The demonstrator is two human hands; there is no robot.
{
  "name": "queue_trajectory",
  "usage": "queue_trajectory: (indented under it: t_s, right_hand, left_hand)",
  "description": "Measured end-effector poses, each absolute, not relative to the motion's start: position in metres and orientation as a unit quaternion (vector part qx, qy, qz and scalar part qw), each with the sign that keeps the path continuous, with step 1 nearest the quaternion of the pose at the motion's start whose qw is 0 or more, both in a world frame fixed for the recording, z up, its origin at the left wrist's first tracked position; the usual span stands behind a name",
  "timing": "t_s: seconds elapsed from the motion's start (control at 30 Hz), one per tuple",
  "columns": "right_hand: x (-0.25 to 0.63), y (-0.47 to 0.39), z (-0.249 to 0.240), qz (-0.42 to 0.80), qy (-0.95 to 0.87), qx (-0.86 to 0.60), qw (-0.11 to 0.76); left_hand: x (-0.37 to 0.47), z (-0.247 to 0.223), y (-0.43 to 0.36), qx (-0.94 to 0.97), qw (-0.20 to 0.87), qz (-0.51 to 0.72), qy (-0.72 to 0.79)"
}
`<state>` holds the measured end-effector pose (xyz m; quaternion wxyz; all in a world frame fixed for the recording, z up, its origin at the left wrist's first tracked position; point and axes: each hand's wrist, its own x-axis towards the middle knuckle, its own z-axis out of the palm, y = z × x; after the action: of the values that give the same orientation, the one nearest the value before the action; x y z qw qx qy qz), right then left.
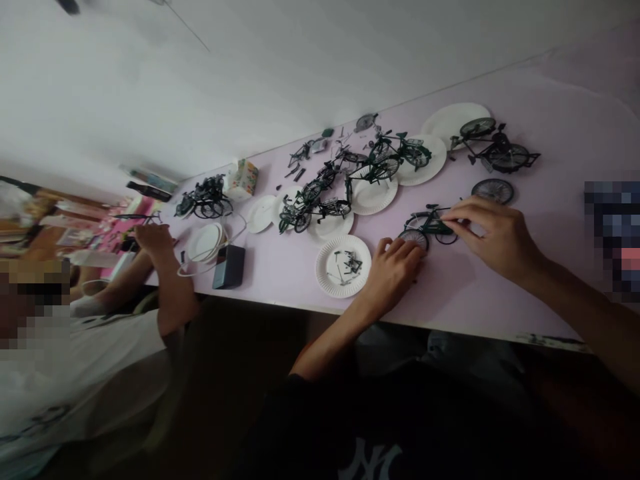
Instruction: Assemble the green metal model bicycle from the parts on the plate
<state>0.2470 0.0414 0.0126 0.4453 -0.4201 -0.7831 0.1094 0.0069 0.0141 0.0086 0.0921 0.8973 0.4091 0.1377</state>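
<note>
On table (pixel 450 293): right hand (pixel 493 233) pinching at bike (pixel 427 225); left hand (pixel 395 270) half-curled at its wheel (pixel 414 239), grip unclear.

Patterned tissue box (pixel 243 178), dark box (pixel 229 267), white cable (pixel 193 274), person in pale shirt (pixel 120 363), pale wall (pixel 300 67)

My only view comes from the wearer's head, facing forward and down across the surface (pixel 280 267). I see it from above at moderate range, with no second view sharing it.
</note>
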Motion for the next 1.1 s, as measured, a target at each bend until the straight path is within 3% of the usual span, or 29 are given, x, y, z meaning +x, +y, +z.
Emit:
queue_trajectory:
  t_s: [0.1,0.23,0.5,1.1]
  right_hand:
    - [0.245,0.042,0.005,0.132,-0.797,-0.41,0.425]
    - [0.241,0.045,-0.003,0.135,-0.805,-0.413,0.403]
    - [0.244,0.048,-0.005,0.13,-0.796,-0.425,0.41]
    - [0.24,0.045,-0.016,0.1,-0.848,-0.421,0.306]
  left_hand:
    - [0.003,0.013,0.009,0.91,-0.079,0.069,0.401]
    - [0.017,0.017,0.019,0.936,-0.153,0.051,0.314]
    - [0.028,0.011,0.035,0.945,-0.116,0.019,0.304]
    - [-0.015,0.005,0.014,0.915,-0.055,0.074,0.392]
